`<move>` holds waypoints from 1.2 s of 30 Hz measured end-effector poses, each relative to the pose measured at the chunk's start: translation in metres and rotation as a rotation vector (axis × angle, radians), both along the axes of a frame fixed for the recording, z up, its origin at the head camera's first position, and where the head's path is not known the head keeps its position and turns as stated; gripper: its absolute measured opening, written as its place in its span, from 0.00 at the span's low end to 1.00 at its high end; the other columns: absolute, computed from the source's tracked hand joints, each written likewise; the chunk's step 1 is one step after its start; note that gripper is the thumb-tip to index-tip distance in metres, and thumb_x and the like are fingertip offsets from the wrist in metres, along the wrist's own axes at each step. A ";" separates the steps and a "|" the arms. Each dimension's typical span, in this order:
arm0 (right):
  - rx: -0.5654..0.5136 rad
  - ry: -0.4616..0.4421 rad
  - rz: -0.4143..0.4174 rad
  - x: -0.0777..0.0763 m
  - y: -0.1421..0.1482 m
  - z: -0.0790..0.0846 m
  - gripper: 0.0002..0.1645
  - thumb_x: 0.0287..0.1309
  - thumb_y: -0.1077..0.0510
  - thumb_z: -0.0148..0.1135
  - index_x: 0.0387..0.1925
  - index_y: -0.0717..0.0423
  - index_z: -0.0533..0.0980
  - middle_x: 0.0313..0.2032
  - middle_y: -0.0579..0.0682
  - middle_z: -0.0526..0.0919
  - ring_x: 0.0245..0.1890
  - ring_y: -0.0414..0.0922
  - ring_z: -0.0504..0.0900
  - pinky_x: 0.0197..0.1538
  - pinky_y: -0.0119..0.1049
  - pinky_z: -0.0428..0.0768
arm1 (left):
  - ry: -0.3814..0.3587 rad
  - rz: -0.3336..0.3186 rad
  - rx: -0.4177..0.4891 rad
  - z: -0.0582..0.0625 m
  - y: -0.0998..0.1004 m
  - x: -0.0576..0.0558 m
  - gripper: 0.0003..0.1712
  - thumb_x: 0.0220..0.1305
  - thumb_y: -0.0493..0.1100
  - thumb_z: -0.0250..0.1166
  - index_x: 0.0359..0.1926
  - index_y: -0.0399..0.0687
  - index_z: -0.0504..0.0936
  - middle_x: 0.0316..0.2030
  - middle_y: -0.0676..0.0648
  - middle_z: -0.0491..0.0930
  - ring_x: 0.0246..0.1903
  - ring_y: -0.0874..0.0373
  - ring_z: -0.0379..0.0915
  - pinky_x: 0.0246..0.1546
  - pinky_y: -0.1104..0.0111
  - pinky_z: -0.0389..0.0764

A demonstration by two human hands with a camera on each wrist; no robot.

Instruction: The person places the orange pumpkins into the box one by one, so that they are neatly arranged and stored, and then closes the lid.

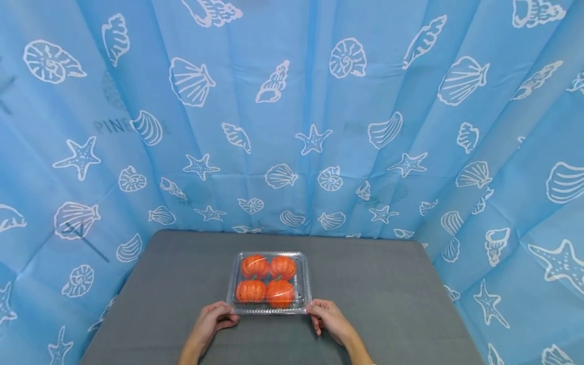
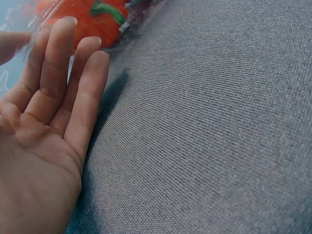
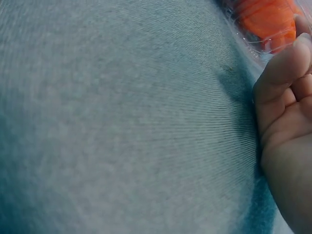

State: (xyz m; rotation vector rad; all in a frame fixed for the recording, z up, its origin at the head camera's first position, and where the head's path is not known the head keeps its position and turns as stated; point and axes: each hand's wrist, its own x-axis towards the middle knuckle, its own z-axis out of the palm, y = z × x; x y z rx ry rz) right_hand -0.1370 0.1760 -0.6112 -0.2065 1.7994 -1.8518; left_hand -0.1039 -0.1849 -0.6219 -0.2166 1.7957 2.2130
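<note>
A clear plastic clamshell box [image 1: 269, 311] lies on the grey table with its lid over several small orange pumpkins [image 1: 280, 293]. At its front left corner, my left hand [image 1: 211, 322] pinches the rim between thumb and fingertips. My right hand [image 1: 332, 320] pinches the front right corner the same way. In the left wrist view, the other fingers of the left hand [image 2: 48, 141] stretch beside a pumpkin [image 2: 105, 24] with a green stem. The right wrist view has the right hand [image 3: 287, 112] at its edge, thumb against the box; part of its grip is cut off.
The table [image 1: 388, 284] is covered with grey ribbed cloth. Blue curtains [image 1: 310, 101] with white shells and starfish hang behind it and along both sides.
</note>
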 end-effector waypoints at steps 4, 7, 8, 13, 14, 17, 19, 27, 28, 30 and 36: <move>0.008 0.000 0.007 0.000 0.000 0.001 0.28 0.68 0.55 0.57 0.41 0.84 0.66 0.18 0.38 0.68 0.16 0.33 0.67 0.22 0.25 0.72 | 0.015 0.002 -0.010 0.003 0.000 0.001 0.13 0.69 0.34 0.55 0.28 0.47 0.81 0.24 0.55 0.85 0.33 0.63 0.86 0.42 0.67 0.87; 0.013 0.008 0.012 -0.001 -0.002 0.001 0.28 0.69 0.57 0.56 0.43 0.87 0.64 0.18 0.38 0.66 0.16 0.32 0.65 0.21 0.24 0.69 | 0.021 0.014 -0.026 0.004 0.000 0.001 0.12 0.68 0.34 0.56 0.28 0.47 0.81 0.23 0.55 0.85 0.32 0.63 0.86 0.41 0.68 0.87; 0.014 0.012 0.011 -0.001 -0.003 0.002 0.28 0.69 0.58 0.55 0.42 0.87 0.64 0.17 0.38 0.66 0.16 0.32 0.65 0.21 0.24 0.69 | 0.021 0.016 -0.031 0.004 0.000 0.000 0.12 0.68 0.34 0.56 0.28 0.47 0.80 0.23 0.55 0.85 0.32 0.63 0.86 0.40 0.68 0.87; 0.011 0.030 -0.009 0.001 -0.009 0.003 0.19 0.66 0.60 0.55 0.33 0.77 0.67 0.16 0.37 0.66 0.15 0.32 0.64 0.21 0.25 0.67 | 0.024 0.009 -0.046 0.002 -0.002 0.000 0.13 0.68 0.33 0.55 0.27 0.48 0.80 0.22 0.56 0.84 0.32 0.64 0.85 0.39 0.69 0.87; 0.010 0.032 -0.014 0.001 -0.010 0.004 0.15 0.65 0.60 0.56 0.30 0.72 0.68 0.15 0.38 0.66 0.15 0.32 0.64 0.21 0.25 0.67 | 0.026 0.005 -0.047 0.001 -0.002 0.000 0.13 0.68 0.33 0.55 0.27 0.48 0.80 0.22 0.57 0.84 0.32 0.64 0.85 0.39 0.69 0.86; 0.008 0.031 -0.017 0.001 -0.011 0.005 0.08 0.63 0.60 0.55 0.27 0.56 0.71 0.15 0.37 0.66 0.15 0.32 0.63 0.21 0.25 0.65 | 0.024 -0.005 -0.044 0.000 -0.003 0.000 0.14 0.68 0.33 0.54 0.26 0.49 0.80 0.22 0.57 0.84 0.32 0.64 0.86 0.39 0.70 0.86; 0.010 0.030 -0.015 0.000 -0.011 0.006 0.08 0.64 0.60 0.55 0.27 0.55 0.71 0.15 0.37 0.66 0.15 0.31 0.62 0.21 0.25 0.64 | 0.023 -0.008 -0.039 0.001 -0.004 -0.001 0.14 0.68 0.34 0.54 0.27 0.48 0.80 0.22 0.57 0.84 0.32 0.64 0.86 0.39 0.70 0.86; 0.087 0.022 0.048 -0.002 -0.005 0.012 0.25 0.70 0.58 0.54 0.43 0.84 0.66 0.16 0.38 0.65 0.15 0.33 0.61 0.20 0.26 0.65 | 0.006 -0.084 -0.115 0.008 -0.010 -0.006 0.11 0.72 0.38 0.55 0.32 0.45 0.81 0.23 0.57 0.85 0.31 0.65 0.85 0.38 0.70 0.87; 0.104 0.021 0.055 -0.002 -0.004 0.013 0.26 0.70 0.57 0.54 0.44 0.84 0.66 0.15 0.38 0.65 0.15 0.33 0.61 0.20 0.27 0.65 | 0.005 -0.096 -0.145 0.009 -0.011 -0.007 0.11 0.72 0.39 0.56 0.33 0.43 0.82 0.23 0.57 0.85 0.31 0.65 0.85 0.37 0.70 0.87; 0.140 0.034 0.067 -0.002 -0.003 0.016 0.25 0.71 0.57 0.54 0.44 0.84 0.68 0.15 0.38 0.64 0.15 0.34 0.61 0.20 0.27 0.65 | -0.001 -0.111 -0.206 0.011 -0.013 -0.008 0.11 0.71 0.41 0.58 0.34 0.41 0.82 0.23 0.56 0.85 0.30 0.65 0.84 0.34 0.71 0.86; 0.202 0.081 0.085 0.000 -0.002 0.021 0.24 0.71 0.56 0.54 0.43 0.81 0.71 0.16 0.38 0.64 0.15 0.34 0.62 0.20 0.27 0.65 | -0.005 -0.149 -0.284 0.014 -0.014 -0.010 0.14 0.71 0.44 0.60 0.34 0.37 0.83 0.24 0.55 0.84 0.29 0.64 0.84 0.32 0.71 0.85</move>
